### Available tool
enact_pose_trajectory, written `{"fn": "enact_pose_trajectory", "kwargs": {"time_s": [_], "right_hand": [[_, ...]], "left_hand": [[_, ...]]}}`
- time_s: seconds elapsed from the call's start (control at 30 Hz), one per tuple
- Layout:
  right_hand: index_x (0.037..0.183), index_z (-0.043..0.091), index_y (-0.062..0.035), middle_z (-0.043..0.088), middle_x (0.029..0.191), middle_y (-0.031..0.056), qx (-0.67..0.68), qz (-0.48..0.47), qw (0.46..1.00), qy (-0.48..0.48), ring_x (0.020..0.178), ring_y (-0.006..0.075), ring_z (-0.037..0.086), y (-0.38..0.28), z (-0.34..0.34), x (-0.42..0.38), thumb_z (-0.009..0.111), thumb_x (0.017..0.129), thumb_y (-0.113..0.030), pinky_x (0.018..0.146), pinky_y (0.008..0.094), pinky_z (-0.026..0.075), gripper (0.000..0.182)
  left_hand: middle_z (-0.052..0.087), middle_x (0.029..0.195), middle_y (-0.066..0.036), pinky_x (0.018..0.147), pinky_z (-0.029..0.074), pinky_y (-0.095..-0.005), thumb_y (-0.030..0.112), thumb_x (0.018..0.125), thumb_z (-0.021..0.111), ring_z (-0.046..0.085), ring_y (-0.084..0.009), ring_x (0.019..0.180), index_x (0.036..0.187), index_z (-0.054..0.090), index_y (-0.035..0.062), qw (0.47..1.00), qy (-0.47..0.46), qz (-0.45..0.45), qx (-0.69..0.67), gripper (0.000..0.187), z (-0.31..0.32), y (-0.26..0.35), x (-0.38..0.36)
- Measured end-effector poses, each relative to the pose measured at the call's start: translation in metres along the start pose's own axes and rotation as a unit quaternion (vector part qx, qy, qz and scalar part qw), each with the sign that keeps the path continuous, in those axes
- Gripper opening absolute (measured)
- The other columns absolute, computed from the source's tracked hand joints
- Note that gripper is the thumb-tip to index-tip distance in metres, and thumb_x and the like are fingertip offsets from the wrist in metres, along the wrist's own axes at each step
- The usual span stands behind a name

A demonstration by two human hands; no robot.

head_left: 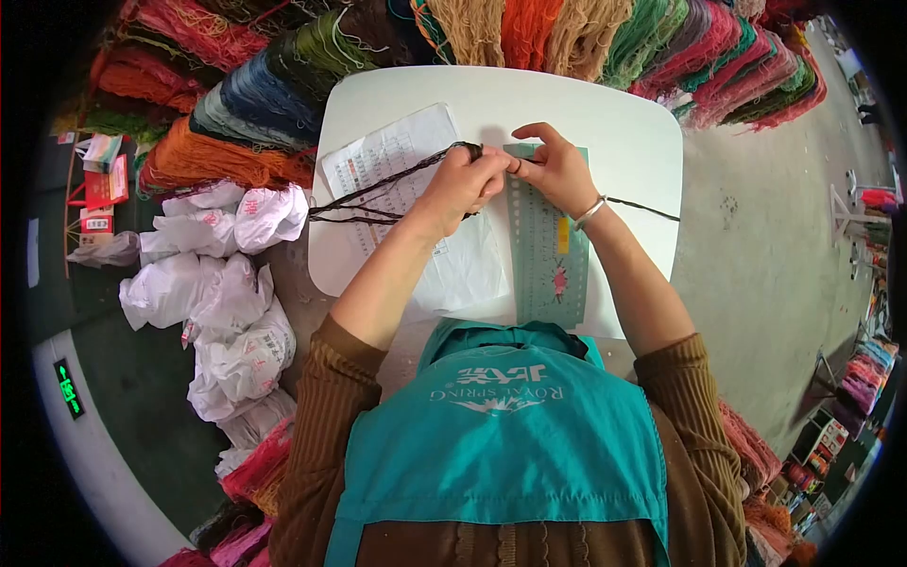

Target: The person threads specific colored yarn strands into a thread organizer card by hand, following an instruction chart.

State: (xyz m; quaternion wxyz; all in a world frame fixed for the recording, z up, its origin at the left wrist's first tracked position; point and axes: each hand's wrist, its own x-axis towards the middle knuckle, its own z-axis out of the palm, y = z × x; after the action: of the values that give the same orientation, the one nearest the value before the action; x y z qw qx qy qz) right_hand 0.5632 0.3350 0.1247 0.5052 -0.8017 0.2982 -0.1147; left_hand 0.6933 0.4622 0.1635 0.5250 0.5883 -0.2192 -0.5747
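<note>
My left hand (463, 184) is closed around a bundle of dark yarn (642, 207), above the white table. From its fist, several loose strands trail leftward past the table's edge. My right hand (559, 178) pinches the same yarn close beside the left fingertips, its index finger arched up. A single twisted length leads from the right hand to the table's right side. Beneath the hands lie printed white sheets (463, 274) and a green printed card (550, 274) with a yellow mark and a pink flower design.
The white table (624, 123) stands before me. Colourful yarn hanks (529, 38) hang along its far side and at the left. White plastic bags (231, 302) are piled at the left. Grey floor (756, 236) extends to the right, with more racks beyond.
</note>
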Motion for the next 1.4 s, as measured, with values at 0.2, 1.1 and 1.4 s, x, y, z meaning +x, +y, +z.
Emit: {"fn": "enact_pose_trajectory", "kwargs": {"time_s": [0.2, 1.1, 1.4], "right_hand": [[0.119, 0.057, -0.0043, 0.063, 0.067, 0.0048, 0.164, 0.022, 0.986, 0.007, 0.064, 0.0079, 0.057, 0.006, 0.006, 0.005, 0.069, 0.086, -0.039, 0.059, 0.0252, 0.045, 0.050], [0.092, 0.065, -0.0111, 0.065, 0.073, 0.0170, -0.104, 0.039, 0.991, 0.076, 0.072, 0.0342, 0.063, 0.013, -0.008, 0.009, 0.057, 0.078, -0.019, 0.068, 0.0426, 0.049, 0.018], [0.096, 0.066, -0.0068, 0.064, 0.065, 0.0119, -0.096, 0.057, 0.990, 0.091, 0.062, 0.0259, 0.063, 0.012, -0.020, -0.003, 0.055, 0.074, -0.013, 0.061, 0.0354, 0.049, 0.025]], "left_hand": [[0.044, 0.053, 0.004, 0.041, 0.025, -0.0240, 0.018, 0.090, 0.053, 0.034, -0.0050, 0.043, 0.081, 0.064, 0.0010, 0.996, 0.027, 0.023, 0.084, 0.022, 0.004, -0.002, 0.004], [0.034, 0.058, 0.004, 0.035, 0.018, -0.0211, 0.017, 0.096, 0.049, 0.025, -0.0055, 0.042, 0.088, 0.056, 0.0064, 0.886, 0.333, 0.191, -0.259, 0.016, -0.392, 0.070, -0.186], [0.036, 0.064, 0.007, 0.036, 0.015, -0.0191, 0.019, 0.090, 0.061, 0.023, -0.0030, 0.043, 0.109, 0.062, 0.0055, 0.899, 0.408, 0.098, -0.128, 0.023, -0.362, 0.021, -0.206]]}}
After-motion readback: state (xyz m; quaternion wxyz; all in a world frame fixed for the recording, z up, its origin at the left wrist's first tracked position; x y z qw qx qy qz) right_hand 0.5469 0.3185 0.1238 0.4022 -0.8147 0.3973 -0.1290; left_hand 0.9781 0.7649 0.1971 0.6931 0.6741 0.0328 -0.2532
